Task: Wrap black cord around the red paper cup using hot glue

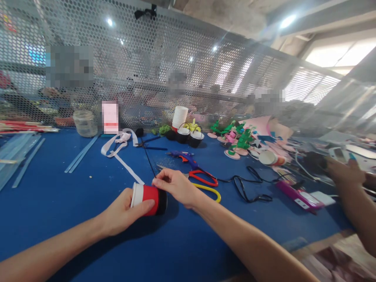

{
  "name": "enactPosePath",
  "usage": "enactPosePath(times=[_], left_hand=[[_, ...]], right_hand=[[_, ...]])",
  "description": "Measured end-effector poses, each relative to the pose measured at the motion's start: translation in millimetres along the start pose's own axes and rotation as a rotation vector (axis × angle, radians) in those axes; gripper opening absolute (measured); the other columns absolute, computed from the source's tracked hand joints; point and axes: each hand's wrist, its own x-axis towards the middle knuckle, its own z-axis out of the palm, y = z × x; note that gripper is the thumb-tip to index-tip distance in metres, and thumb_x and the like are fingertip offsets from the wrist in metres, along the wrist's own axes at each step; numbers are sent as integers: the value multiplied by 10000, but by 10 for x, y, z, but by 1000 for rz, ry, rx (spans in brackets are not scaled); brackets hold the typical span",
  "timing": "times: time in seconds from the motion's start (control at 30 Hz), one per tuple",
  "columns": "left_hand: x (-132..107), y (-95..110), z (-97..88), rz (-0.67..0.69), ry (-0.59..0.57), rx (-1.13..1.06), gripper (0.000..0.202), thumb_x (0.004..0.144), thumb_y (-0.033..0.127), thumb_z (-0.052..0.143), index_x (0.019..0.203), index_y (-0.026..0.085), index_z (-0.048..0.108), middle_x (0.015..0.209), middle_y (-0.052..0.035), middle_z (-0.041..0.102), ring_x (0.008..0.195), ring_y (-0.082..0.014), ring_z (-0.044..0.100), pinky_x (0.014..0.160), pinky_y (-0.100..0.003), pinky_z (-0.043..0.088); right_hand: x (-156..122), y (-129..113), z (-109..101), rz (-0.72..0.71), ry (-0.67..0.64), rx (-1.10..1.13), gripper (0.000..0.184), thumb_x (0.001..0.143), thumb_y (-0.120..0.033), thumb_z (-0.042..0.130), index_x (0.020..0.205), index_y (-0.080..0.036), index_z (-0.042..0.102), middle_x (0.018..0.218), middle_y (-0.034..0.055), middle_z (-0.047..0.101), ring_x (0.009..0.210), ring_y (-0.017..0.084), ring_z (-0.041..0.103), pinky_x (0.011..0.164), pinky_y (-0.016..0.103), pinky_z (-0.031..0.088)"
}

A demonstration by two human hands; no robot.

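Observation:
My left hand [119,213] is closed around a paper cup [150,197] lying on its side, with white, red and black bands; the thumb presses on the red part. A thin black cord [149,158] runs from a small black ball of yarn [139,132] down to the cup. My right hand [176,186] pinches this cord against the cup's upper side, near the black band. White ribbon [127,166] stretches from a loose heap to just behind the cup's white end. Beyond my right hand lie scissors [205,178] with red and yellow handles, and a blue glue gun [185,156].
At the back stand stacked white cups [180,115], two small black-and-white buckets [196,138] and a jar [85,123]. Clear strips [19,158] lie left. Green craft pieces [245,139], a black cable [241,188] and a purple power strip [299,196] sit right, beside another person's arm [349,188].

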Motion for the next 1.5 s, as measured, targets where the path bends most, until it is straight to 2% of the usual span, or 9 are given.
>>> enactPosePath(times=[0.2, 0.37, 0.57, 0.77, 1.0, 1.1, 1.2, 1.33, 1.5], left_hand=[[-13, -19, 0, 31, -25, 25, 249, 708, 366, 473, 594, 148, 439, 523, 51, 348, 489, -70, 265, 438, -199, 224], [-29, -19, -16, 43, -32, 64, 246, 712, 362, 472, 600, 144, 446, 517, 52, 352, 481, -67, 266, 424, -194, 221], [4, -38, -28, 44, -17, 98, 268, 710, 374, 462, 570, 148, 428, 494, 60, 314, 469, -64, 248, 414, -191, 207], [-10, -2, -9, 23, -12, 79, 271, 703, 381, 466, 561, 153, 430, 503, 53, 326, 475, -70, 255, 423, -196, 221], [-34, 14, -9, 64, -40, 126, 244, 711, 354, 471, 581, 149, 453, 502, 50, 349, 470, -71, 280, 419, -190, 240], [-32, 21, -15, 85, -31, 122, 231, 703, 332, 489, 568, 147, 462, 491, 54, 349, 461, -68, 279, 413, -186, 241], [-29, 40, -34, 102, -5, 90, 201, 698, 320, 506, 626, 133, 529, 508, 47, 410, 476, -73, 320, 432, -183, 273], [-4, 66, -80, 63, 2, 41, 214, 681, 325, 542, 618, 124, 580, 525, 37, 488, 489, -77, 379, 460, -181, 310], [73, 43, -131, -132, 42, -317, 270, 625, 356, 618, 749, 116, 629, 619, -11, 612, 563, -114, 508, 551, -208, 379]], right_hand=[[3, 43, -12, 69, -52, 52, 173, 678, -332, 571, 675, -165, 529, 599, -26, 506, 569, 94, 458, 580, 240, 364], [-3, 15, -24, 90, -54, 65, 153, 668, -297, 584, 651, -157, 525, 598, -19, 518, 565, 92, 462, 585, 242, 369], [-33, 0, -85, 11, -15, 4, 178, 691, -326, 553, 684, -155, 505, 682, 20, 580, 654, 123, 529, 648, 276, 406], [-46, -8, -74, -50, 30, -95, 183, 705, -335, 540, 672, -160, 499, 697, 21, 588, 672, 131, 534, 638, 277, 415], [-44, -48, 0, 53, -28, -29, 145, 697, -279, 565, 641, -150, 530, 605, -14, 543, 589, 102, 499, 587, 238, 394], [-58, -51, -38, 91, -58, 53, 216, 764, -338, 482, 700, -144, 552, 692, 11, 576, 660, 108, 528, 625, 240, 411], [-93, -45, -104, 116, -136, 112, 285, 791, -387, 426, 847, -146, 566, 817, 32, 584, 729, 111, 541, 645, 248, 440], [-133, -21, -154, 91, -282, 82, 335, 747, -357, 507, 1000, -141, 544, 851, 43, 587, 709, 121, 554, 643, 275, 463], [-157, -15, -99, -59, -144, -164, 389, 704, -304, 573, 1059, -155, 520, 970, 68, 578, 817, 152, 544, 732, 312, 440]])
